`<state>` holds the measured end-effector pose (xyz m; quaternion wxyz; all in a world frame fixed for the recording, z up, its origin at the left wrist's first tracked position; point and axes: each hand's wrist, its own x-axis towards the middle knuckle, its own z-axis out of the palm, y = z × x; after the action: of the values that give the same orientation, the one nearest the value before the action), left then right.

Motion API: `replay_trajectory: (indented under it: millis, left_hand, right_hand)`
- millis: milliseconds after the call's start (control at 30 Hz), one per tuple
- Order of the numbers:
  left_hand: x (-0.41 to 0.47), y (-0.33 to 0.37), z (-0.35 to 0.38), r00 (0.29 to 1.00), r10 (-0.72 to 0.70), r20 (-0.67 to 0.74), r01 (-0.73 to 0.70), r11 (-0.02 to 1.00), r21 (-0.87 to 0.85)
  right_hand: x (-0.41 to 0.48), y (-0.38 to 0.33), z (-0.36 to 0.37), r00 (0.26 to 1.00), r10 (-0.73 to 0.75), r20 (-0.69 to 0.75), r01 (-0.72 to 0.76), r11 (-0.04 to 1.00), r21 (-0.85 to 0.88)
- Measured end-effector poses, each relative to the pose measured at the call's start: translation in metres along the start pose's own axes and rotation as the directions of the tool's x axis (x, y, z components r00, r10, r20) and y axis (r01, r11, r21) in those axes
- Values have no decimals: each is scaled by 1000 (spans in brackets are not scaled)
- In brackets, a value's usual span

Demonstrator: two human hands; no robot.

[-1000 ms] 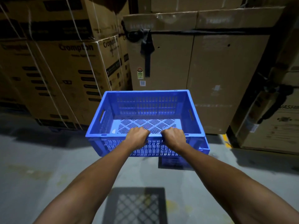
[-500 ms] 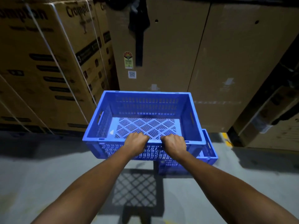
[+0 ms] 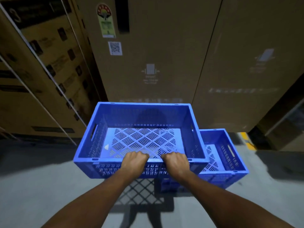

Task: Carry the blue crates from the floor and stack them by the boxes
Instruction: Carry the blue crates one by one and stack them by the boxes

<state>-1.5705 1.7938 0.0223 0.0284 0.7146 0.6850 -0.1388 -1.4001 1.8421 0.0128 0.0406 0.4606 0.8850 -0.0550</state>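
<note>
I hold an empty blue crate (image 3: 141, 116) with a slotted bottom in the air, level, in front of me. My left hand (image 3: 135, 162) and my right hand (image 3: 176, 162) both grip its near rim, side by side. A second blue crate (image 3: 230, 145) stands on the floor below and to the right, close to the cardboard boxes; the held crate covers its left part. The held crate's lattice shadow falls on the floor beneath it.
A tall cardboard box (image 3: 156, 55) with stickers rises directly ahead, another (image 3: 246, 63) beside it on the right. Strapped cartons (image 3: 41, 71) are stacked on the left. Grey concrete floor (image 3: 32, 178) lies below, with a yellow mark (image 3: 246, 140) at the right.
I have come closer to the boxes with the crate. The floor crate now shows more on the right, and the boxes fill the view.
</note>
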Motion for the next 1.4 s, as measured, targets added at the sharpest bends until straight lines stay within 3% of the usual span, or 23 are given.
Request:
replay_trajectory:
  millis: [367,767,1400]
  left_hand:
    - [82,8,95,1000,-18,-10,18,1000,-12]
    - [97,20,86,995,84,52,-83,996,-33]
    - [152,163,48,989,150,-2,-150,987,-63]
  right_hand:
    - [64,38,89,999,-42,17,43,999,-24]
    - [63,61,89,998,-9,54,8,1000,15]
    - [20,208,89,990,129,62,-128,991,-24]
